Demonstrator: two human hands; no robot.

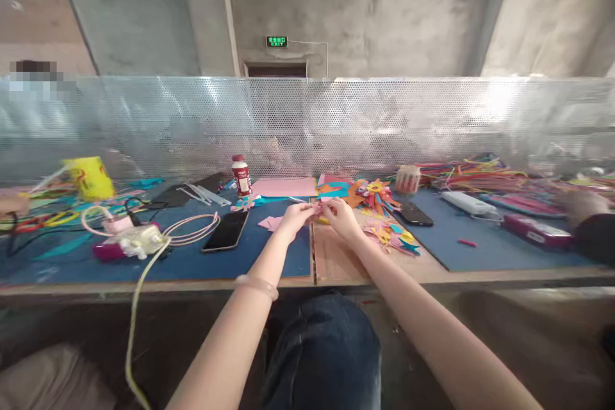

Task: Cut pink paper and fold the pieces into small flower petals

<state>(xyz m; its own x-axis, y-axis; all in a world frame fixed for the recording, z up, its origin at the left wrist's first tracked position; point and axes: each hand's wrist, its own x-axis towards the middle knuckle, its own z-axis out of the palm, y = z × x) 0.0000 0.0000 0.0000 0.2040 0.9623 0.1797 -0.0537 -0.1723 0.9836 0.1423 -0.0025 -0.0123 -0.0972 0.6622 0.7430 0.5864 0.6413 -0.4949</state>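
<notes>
My left hand (296, 218) and my right hand (341, 218) meet over the middle of the table, fingertips pinched close together. Between them is a small pink-red paper piece (318, 207), mostly hidden by the fingers. Pink paper scraps (270, 223) lie just left of my left hand. Beyond my right hand stands a bunch of cut paper flowers (375, 194) in orange, yellow and red. Small yellow, pink and blue paper cut-outs (387, 235) are spread near my right wrist. A pink paper sheet (284, 187) lies behind my hands.
Left of me are a black phone (227, 230), a power strip (129, 242) with cables, a red bottle (241, 176) and a yellow cup (90, 178). On the right lie another phone (415, 213), a white power bank (469, 204) and a purple box (537, 231). A perforated metal screen (192, 122) runs behind.
</notes>
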